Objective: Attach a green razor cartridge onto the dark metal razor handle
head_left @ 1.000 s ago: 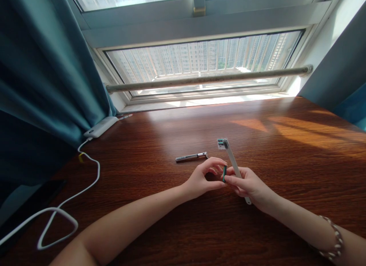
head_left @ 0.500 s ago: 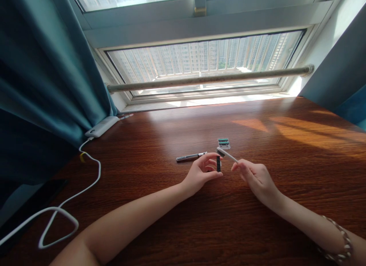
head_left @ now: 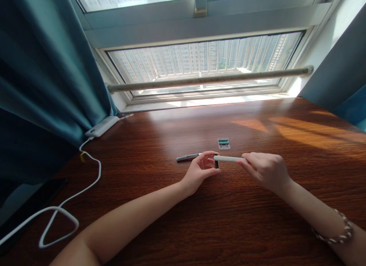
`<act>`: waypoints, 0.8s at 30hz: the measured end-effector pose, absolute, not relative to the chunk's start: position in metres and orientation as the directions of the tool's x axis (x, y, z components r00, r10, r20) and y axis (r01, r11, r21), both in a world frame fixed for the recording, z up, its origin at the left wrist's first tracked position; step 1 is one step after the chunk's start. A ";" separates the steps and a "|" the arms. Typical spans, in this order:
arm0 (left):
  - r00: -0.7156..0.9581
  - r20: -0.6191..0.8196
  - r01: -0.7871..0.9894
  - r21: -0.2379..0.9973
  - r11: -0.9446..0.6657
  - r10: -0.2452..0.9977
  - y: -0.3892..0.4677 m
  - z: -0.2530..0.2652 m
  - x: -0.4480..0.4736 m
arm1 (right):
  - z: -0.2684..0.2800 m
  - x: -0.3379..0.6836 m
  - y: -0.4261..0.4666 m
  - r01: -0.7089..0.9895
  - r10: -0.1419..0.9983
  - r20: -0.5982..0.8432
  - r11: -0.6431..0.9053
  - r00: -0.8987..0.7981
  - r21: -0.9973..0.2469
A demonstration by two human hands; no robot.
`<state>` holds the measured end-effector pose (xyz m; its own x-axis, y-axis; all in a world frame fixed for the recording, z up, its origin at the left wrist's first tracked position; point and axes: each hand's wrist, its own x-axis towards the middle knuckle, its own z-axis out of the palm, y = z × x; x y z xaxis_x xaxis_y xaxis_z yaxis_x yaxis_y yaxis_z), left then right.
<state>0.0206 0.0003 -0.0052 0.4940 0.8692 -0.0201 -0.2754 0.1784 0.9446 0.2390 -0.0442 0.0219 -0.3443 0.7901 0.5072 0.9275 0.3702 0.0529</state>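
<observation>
Between the thumb and fingers of my left hand (head_left: 197, 173) stands a small black razor head (head_left: 216, 165), pinched at its two ends. A white toothbrush (head_left: 231, 158) is gripped by its handle in my right hand (head_left: 267, 168). The brush lies about level, and its head overlaps the razor head; the bristles are hidden behind it. Just beyond my left fingers lies a silver and black razor handle (head_left: 186, 158), partly covered by them. A clear tray of razor cartridges (head_left: 224, 146) with teal strips rests farther back on the table.
The brown wooden table (head_left: 160, 220) runs back to a window with a horizontal rail (head_left: 200, 82). At the left, a white power bank (head_left: 102, 126) with a white cable (head_left: 98, 170) lies beside the blue curtain (head_left: 71, 67). Sunlight falls across the table's right side.
My right hand has turned over, and the toothbrush has swung from slanting to nearly level, its head moving down onto the razor head. My left hand has shifted slightly left.
</observation>
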 end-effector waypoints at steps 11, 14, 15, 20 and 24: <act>0.511 -0.065 -0.232 0.950 0.210 0.857 0.000 -0.007 0.020 | 0.021 0.238 -0.046 0.931 0.764 0.543 0.350 -0.348 0.105; 0.509 -0.060 -0.239 0.949 0.208 0.858 -0.001 -0.006 0.021 | 0.022 0.239 -0.045 0.912 0.750 0.539 0.401 -0.382 0.089; 0.512 -0.051 -0.248 0.947 0.204 0.857 -0.001 -0.005 0.021 | 0.022 0.239 -0.045 0.895 0.745 0.525 0.439 -0.411 0.078; 0.511 -0.040 -0.259 0.945 0.198 0.859 -0.001 -0.004 0.022 | 0.021 0.238 -0.044 0.891 0.762 0.497 0.452 -0.415 0.050; 0.512 -0.099 -0.194 0.954 0.227 0.853 0.000 -0.009 0.019 | 0.020 0.239 -0.044 0.940 0.784 0.536 0.336 -0.312 0.056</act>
